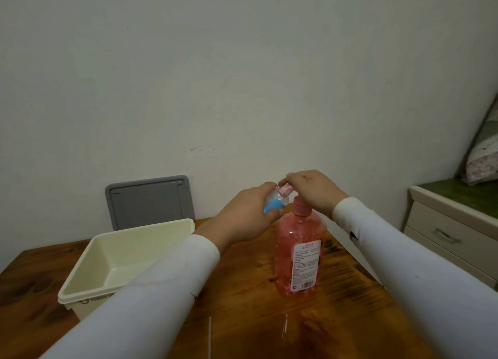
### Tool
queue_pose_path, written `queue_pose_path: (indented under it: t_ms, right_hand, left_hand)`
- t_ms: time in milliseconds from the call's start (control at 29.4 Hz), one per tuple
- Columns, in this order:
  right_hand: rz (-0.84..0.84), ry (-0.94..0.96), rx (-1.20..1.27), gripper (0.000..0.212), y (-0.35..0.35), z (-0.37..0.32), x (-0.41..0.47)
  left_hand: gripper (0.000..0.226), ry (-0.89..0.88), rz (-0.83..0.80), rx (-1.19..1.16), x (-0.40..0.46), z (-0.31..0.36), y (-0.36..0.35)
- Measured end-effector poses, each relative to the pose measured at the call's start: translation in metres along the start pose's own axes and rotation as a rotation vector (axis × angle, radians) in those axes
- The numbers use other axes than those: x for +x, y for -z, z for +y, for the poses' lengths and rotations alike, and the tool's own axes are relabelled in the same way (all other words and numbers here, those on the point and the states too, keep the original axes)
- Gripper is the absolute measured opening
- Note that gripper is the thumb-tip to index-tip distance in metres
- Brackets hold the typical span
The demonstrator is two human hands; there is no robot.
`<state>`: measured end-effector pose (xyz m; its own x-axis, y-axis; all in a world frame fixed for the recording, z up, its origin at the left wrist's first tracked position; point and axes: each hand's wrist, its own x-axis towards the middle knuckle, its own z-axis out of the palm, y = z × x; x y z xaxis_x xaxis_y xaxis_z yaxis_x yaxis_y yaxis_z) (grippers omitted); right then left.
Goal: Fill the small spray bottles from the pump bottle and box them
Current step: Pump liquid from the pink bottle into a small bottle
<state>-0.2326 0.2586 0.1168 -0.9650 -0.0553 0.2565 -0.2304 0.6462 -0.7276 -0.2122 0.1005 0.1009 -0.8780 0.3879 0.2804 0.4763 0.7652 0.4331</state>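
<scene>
A pink pump bottle (297,253) with a white label stands upright on the wooden table (250,304). My right hand (312,193) rests on top of its pump head, fingers curled over the nozzle. My left hand (248,213) grips a small clear spray bottle (276,201) with a blue label, held tilted with its mouth against the pump nozzle. A cream plastic box (89,283) sits open on the left of the table, its inside bare where visible.
A grey lid (149,201) leans against the white wall behind the box. A white drawer unit (452,234) stands at the right, with a green surface and a floral pillow (485,159) above it. Wet streaks show on the table's near part.
</scene>
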Motion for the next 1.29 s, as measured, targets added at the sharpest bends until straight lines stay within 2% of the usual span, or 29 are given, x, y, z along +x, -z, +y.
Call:
queue_pose_path:
  t_ms: [170,408,987,1293]
  right_hand:
    - [-0.064,-0.022,-0.053,0.034,-0.005,0.009,-0.002]
    - [0.014,-0.016,0.025,0.037,0.0,0.002,0.001]
    - [0.02,-0.018,0.019,0.038,0.0,0.003,0.003]
    - [-0.032,-0.018,0.014,0.035,-0.004,0.012,0.001]
  left_hand:
    - [0.054,0.019,-0.024,-0.007,-0.002,-0.003,-0.007]
    - [0.055,0.002,0.003,-0.002,-0.001,0.001,0.0]
    - [0.056,-0.002,-0.005,0.008,0.0,0.002,0.003]
    - [0.054,0.015,-0.02,-0.014,0.0,-0.003,-0.007]
